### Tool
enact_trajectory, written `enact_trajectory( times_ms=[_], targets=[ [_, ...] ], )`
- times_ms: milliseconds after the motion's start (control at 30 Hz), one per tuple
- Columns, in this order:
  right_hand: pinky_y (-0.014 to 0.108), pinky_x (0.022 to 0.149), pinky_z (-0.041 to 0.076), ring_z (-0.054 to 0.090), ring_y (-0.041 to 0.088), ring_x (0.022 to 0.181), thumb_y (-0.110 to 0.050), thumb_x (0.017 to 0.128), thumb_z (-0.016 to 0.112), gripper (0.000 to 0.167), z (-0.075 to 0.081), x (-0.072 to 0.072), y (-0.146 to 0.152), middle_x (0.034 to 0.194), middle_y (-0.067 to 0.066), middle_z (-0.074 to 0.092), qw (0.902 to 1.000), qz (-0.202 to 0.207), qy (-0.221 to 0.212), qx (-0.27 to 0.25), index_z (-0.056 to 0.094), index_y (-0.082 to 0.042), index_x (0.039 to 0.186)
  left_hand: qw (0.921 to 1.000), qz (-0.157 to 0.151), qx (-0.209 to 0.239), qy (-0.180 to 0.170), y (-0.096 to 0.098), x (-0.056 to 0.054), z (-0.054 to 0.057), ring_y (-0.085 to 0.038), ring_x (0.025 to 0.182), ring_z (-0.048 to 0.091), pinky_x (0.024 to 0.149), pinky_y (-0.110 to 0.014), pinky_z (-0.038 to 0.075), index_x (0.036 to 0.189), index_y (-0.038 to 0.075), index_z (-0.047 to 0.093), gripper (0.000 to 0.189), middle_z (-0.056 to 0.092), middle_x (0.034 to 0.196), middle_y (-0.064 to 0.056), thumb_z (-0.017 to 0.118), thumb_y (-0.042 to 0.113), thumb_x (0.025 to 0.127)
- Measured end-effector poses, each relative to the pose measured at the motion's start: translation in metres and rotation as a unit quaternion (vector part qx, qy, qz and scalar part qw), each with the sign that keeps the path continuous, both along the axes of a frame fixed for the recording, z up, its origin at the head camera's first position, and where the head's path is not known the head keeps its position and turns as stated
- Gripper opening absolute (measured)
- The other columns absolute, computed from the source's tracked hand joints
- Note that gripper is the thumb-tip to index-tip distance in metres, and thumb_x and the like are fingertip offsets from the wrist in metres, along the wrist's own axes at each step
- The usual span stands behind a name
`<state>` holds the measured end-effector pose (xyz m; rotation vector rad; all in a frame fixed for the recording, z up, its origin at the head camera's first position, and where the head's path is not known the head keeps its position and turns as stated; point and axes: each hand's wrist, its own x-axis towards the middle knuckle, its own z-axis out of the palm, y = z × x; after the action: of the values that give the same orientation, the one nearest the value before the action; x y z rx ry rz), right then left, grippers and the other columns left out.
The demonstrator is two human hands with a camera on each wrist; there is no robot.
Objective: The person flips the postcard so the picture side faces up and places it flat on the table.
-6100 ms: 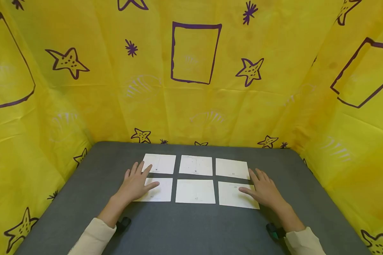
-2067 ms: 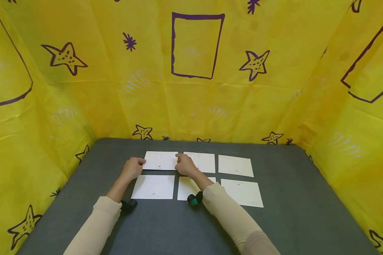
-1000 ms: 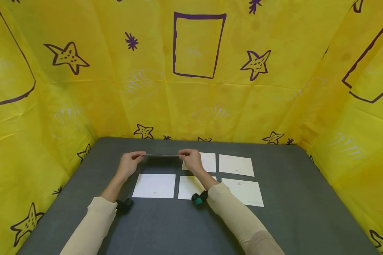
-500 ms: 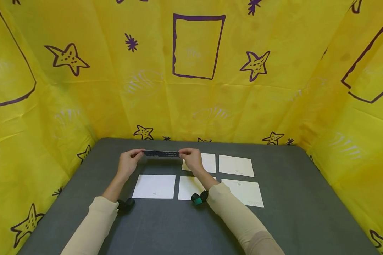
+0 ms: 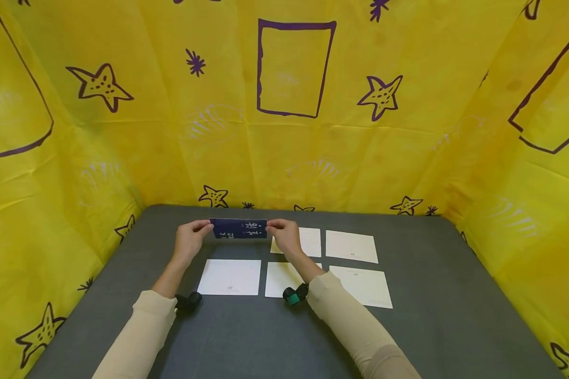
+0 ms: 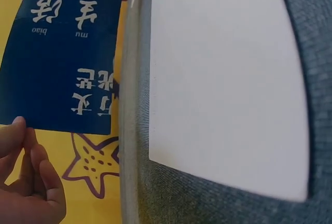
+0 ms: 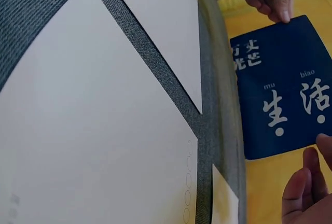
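A postcard [image 5: 239,229] is held up above the far left part of the table, its dark blue printed face tilted toward the head camera. White lettering, including the small words "mu" and "biao", shows on the postcard [image 6: 57,68] in the left wrist view. My left hand [image 5: 188,241] pinches its left end between thumb and fingers. At the other end, my right hand [image 5: 286,238] pinches the edge the same way. Nearest below lies a white card [image 5: 229,276], blank side up with a tiny printed mark. The right forearm partly covers another white card [image 5: 278,279].
More white cards lie face down in two rows: one [image 5: 310,241] partly behind the right hand, one [image 5: 351,246] at the far right and one [image 5: 357,287] at the near right. The grey table [image 5: 246,337] is enclosed by yellow patterned cloth [image 5: 289,147].
From spread over the cards, both hands moved to the far left card, gripped its ends and lifted it. It has since tipped from edge-on until its blue face shows.
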<state>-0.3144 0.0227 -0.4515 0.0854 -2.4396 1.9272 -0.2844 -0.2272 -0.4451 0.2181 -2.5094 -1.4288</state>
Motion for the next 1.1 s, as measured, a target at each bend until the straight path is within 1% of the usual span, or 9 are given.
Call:
enact_trajectory(
  times_ms=[100, 200, 333, 433, 567, 767, 900, 1000, 1100],
  targets=[
    [0.022, 0.064, 0.044, 0.055, 0.015, 0.076, -0.01, 0.089, 0.068, 0.013, -0.001, -0.001, 0.0, 0.095, 0.014, 0.073, 0.9999, 0.004, 0.011, -0.003, 0.075, -0.002, 0.097, 0.9998, -0.007, 0.001, -0.021, -0.002, 0.0, 0.003, -0.032, 0.104, 0.059, 0.087, -0.027, 0.049, 0.122, -0.003, 0.065, 0.034, 0.064, 0.123, -0.023, 0.059, 0.02, 0.097],
    [0.021, 0.059, 0.043, 0.052, 0.014, 0.073, -0.01, 0.089, 0.069, 0.013, -0.002, -0.001, 0.0, 0.093, 0.014, 0.072, 0.9999, 0.004, 0.01, -0.002, 0.075, -0.002, 0.098, 0.9991, -0.013, 0.011, -0.038, -0.003, -0.001, 0.004, -0.034, 0.11, 0.057, 0.097, -0.041, 0.048, 0.125, -0.003, 0.063, 0.036, 0.062, 0.128, -0.023, 0.058, 0.021, 0.098],
    [0.021, 0.058, 0.043, 0.053, 0.013, 0.072, -0.01, 0.089, 0.069, 0.013, -0.004, -0.002, 0.0, 0.093, 0.014, 0.072, 1.0, 0.001, 0.007, 0.002, 0.075, -0.002, 0.098, 0.9984, -0.015, 0.03, -0.044, -0.004, -0.002, 0.002, -0.036, 0.116, 0.056, 0.102, -0.047, 0.045, 0.126, -0.003, 0.062, 0.038, 0.06, 0.131, -0.023, 0.059, 0.023, 0.097],
    [0.02, 0.062, 0.044, 0.056, 0.014, 0.075, -0.01, 0.088, 0.07, 0.013, -0.005, -0.002, -0.001, 0.094, 0.014, 0.073, 0.9999, -0.005, 0.012, 0.007, 0.075, -0.002, 0.096, 0.9978, -0.013, 0.047, -0.044, -0.004, -0.002, 0.001, -0.036, 0.119, 0.055, 0.104, -0.047, 0.044, 0.125, -0.002, 0.063, 0.038, 0.061, 0.131, -0.022, 0.061, 0.023, 0.097],
    [0.021, 0.066, 0.044, 0.059, 0.014, 0.079, -0.009, 0.086, 0.071, 0.012, -0.005, -0.003, -0.002, 0.093, 0.014, 0.074, 0.9997, -0.015, 0.017, 0.008, 0.075, -0.001, 0.094, 0.9974, -0.009, 0.06, -0.037, -0.003, -0.003, 0.0, -0.035, 0.119, 0.056, 0.103, -0.045, 0.044, 0.126, -0.001, 0.063, 0.039, 0.061, 0.129, -0.023, 0.062, 0.025, 0.096],
    [0.022, 0.064, 0.043, 0.059, 0.016, 0.077, -0.009, 0.086, 0.071, 0.011, -0.006, -0.004, -0.002, 0.09, 0.015, 0.073, 0.9997, -0.021, 0.014, 0.0, 0.075, -0.001, 0.093, 0.9976, 0.006, 0.062, -0.029, 0.0, -0.006, -0.001, -0.032, 0.113, 0.057, 0.096, -0.038, 0.044, 0.121, -0.001, 0.066, 0.037, 0.065, 0.124, -0.022, 0.063, 0.025, 0.095],
    [0.021, 0.061, 0.042, 0.064, 0.026, 0.079, -0.008, 0.085, 0.072, 0.011, -0.007, -0.005, -0.001, 0.088, 0.016, 0.073, 0.9996, -0.024, 0.014, -0.009, 0.074, 0.0, 0.092, 0.9977, 0.018, 0.059, -0.028, 0.003, -0.007, -0.002, -0.031, 0.109, 0.058, 0.087, -0.033, 0.043, 0.117, -0.001, 0.068, 0.035, 0.066, 0.12, -0.023, 0.064, 0.025, 0.095],
    [0.021, 0.057, 0.04, 0.065, 0.034, 0.081, -0.008, 0.085, 0.072, 0.012, -0.009, -0.006, -0.001, 0.083, 0.015, 0.073, 0.9995, -0.025, 0.009, -0.016, 0.075, 0.0, 0.092, 0.9975, 0.028, 0.059, -0.028, 0.005, -0.008, -0.002, -0.028, 0.106, 0.058, 0.083, -0.03, 0.043, 0.116, -0.001, 0.069, 0.035, 0.067, 0.118, -0.022, 0.065, 0.026, 0.094],
    [0.021, 0.057, 0.041, 0.065, 0.04, 0.084, -0.009, 0.085, 0.072, 0.012, -0.01, -0.008, -0.001, 0.08, 0.014, 0.072, 0.9995, -0.023, 0.0, -0.02, 0.075, -0.001, 0.093, 0.9975, 0.033, 0.057, -0.027, 0.006, -0.01, -0.002, -0.025, 0.099, 0.057, 0.078, -0.027, 0.042, 0.114, -0.001, 0.07, 0.034, 0.068, 0.116, -0.021, 0.065, 0.027, 0.094]
  ],
)
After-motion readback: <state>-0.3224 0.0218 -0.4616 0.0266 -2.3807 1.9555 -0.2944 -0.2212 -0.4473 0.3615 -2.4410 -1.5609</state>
